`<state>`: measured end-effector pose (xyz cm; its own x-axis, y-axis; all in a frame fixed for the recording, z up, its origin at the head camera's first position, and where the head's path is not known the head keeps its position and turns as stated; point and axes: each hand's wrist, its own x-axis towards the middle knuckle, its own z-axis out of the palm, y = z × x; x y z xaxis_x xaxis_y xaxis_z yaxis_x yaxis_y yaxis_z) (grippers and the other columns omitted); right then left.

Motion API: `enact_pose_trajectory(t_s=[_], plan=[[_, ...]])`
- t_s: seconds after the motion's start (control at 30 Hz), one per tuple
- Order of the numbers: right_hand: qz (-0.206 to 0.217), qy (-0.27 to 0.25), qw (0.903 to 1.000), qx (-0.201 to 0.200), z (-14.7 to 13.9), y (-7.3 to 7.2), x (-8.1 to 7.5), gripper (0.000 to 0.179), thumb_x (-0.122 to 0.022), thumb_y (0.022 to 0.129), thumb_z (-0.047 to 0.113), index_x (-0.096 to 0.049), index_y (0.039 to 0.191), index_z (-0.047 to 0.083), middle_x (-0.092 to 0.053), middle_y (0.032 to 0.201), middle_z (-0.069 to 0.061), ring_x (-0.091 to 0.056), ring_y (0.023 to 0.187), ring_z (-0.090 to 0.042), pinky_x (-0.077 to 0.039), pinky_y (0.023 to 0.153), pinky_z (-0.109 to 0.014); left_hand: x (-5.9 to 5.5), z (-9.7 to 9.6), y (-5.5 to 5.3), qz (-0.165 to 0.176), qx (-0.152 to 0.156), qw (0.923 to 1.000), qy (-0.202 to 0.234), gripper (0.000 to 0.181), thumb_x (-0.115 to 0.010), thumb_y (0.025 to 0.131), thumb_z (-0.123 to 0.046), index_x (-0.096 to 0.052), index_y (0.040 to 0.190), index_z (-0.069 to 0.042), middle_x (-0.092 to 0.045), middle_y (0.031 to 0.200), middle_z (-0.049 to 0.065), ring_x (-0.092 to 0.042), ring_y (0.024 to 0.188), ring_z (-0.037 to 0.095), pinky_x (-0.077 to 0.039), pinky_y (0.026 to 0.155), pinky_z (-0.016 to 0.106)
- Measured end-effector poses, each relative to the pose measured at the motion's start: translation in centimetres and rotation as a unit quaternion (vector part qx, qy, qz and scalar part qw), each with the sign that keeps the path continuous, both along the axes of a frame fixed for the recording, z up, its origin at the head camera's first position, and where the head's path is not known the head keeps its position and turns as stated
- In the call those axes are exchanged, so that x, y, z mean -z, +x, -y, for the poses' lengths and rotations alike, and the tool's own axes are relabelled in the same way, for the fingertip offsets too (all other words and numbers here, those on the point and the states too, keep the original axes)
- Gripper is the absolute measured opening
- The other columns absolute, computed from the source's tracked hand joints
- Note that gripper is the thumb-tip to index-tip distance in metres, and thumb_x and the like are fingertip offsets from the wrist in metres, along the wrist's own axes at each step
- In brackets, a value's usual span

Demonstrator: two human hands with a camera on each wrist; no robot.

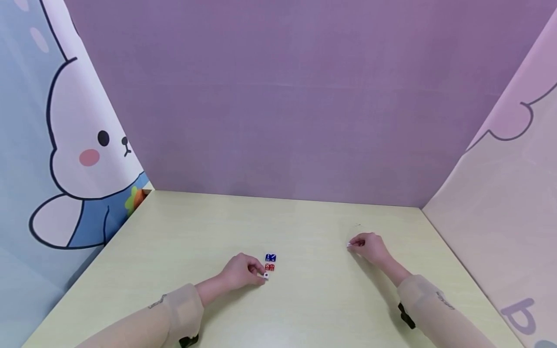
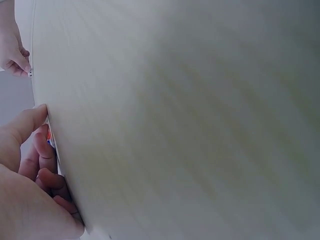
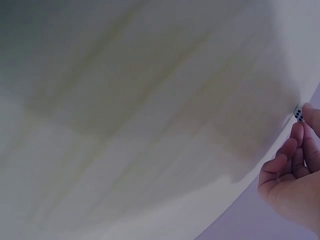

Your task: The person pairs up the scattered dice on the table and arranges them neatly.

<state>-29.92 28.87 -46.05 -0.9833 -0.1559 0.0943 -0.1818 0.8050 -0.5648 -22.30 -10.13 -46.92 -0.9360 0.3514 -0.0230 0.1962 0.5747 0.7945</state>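
Observation:
Near the middle of the table, my left hand (image 1: pixel 241 270) pinches a white die (image 1: pixel 266 276) between thumb and fingers. Just beyond that die lie two red dice (image 1: pixel 270 267) side by side, and behind them two blue dice (image 1: pixel 271 257), also side by side. Farther right, my right hand (image 1: pixel 369 245) pinches another white die (image 3: pixel 299 114) by its fingertips, low over the table; its dark pips show in the right wrist view. In the left wrist view the left fingers hide most of the dice there.
The pale wooden table (image 1: pixel 313 304) runs back to a purple panel (image 1: pixel 278 106). A printed cloth with a cartoon rabbit (image 1: pixel 93 145) hangs at the left, and a pale pink cloth (image 1: pixel 513 203) stands along the right side.

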Motion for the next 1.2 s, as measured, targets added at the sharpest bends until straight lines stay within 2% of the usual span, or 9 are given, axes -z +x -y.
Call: enact_pose_trajectory(t_s=[0.2,0.87,1.2], plan=[[0.012,-0.020,0.9996,-0.017,0.7,0.3,-0.1,0.012,-0.074,0.080,0.011,-0.071,0.090,0.004,-0.066,0.077,-0.001,-0.053,0.067,-0.012,-0.043,0.057,-0.021,0.0,-0.1,0.0,0.001,-0.001,1.0000,0.001,0.016,-0.082,0.070,-0.015,-0.071,0.081,-0.013,-0.056,0.064,-0.005,-0.048,0.060,0.010,-0.038,0.057,0.023],[0.022,-0.039,0.9978,-0.049,3.1,2.1,0.0,0.008,-0.074,0.078,0.008,-0.072,0.085,0.007,-0.064,0.072,0.002,-0.052,0.064,-0.009,-0.043,0.056,-0.019,0.2,0.0,-0.1,-0.002,0.005,1.0000,0.001,0.016,-0.082,0.071,-0.016,-0.071,0.082,-0.013,-0.056,0.064,-0.005,-0.048,0.059,0.010,-0.038,0.056,0.023],[0.034,-0.055,0.9945,-0.083,4.5,2.8,0.2,0.009,-0.075,0.078,0.009,-0.071,0.085,0.007,-0.065,0.075,0.002,-0.053,0.065,-0.008,-0.045,0.057,-0.019,0.3,0.0,-0.1,-0.002,0.002,1.0000,0.002,0.016,-0.082,0.070,-0.016,-0.071,0.082,-0.013,-0.056,0.064,-0.005,-0.048,0.059,0.010,-0.039,0.057,0.023]])
